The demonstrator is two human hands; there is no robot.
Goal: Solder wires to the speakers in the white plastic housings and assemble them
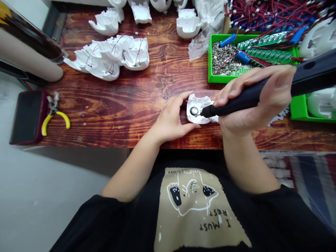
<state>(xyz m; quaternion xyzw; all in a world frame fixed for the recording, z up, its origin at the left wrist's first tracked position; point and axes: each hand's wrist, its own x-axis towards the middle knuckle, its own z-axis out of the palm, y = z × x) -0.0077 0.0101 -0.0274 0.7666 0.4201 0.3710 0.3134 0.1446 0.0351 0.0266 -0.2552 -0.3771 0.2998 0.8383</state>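
The left hand (170, 120) and the right hand (252, 98) work close together just in from the near edge of a reddish wood-grain counter (131, 120), a little right of its middle. The left hand's fingers curl over the side of a white plastic shell (198, 103), pinning it to the counter. The right hand is wrapped around a black pen-shaped tool (236, 103), and the tool's narrow tip sits at a round metal disc (194, 111) seated in the shell. The right hand's heel lies just beside the shell, so the hands nearly meet around it without clasping each other. Toward the far edge, just beyond the right hand, a green tray (210, 59) holds a heap of small silver metal parts (223, 59), blue cylinders (243, 57) and green-and-silver strips (265, 53). A tangle of red wires (275, 14) fills the far right corner, and a second green tray (299, 108) sits at the right edge with a white shell (321, 103) in it. More white shells (105, 59), some with red wires, lie toward the far edge beside a clear plastic bag (202, 40). Yellow-handled pliers (54, 117) rest near the left edge, next to a dark red-rimmed pad (28, 117).
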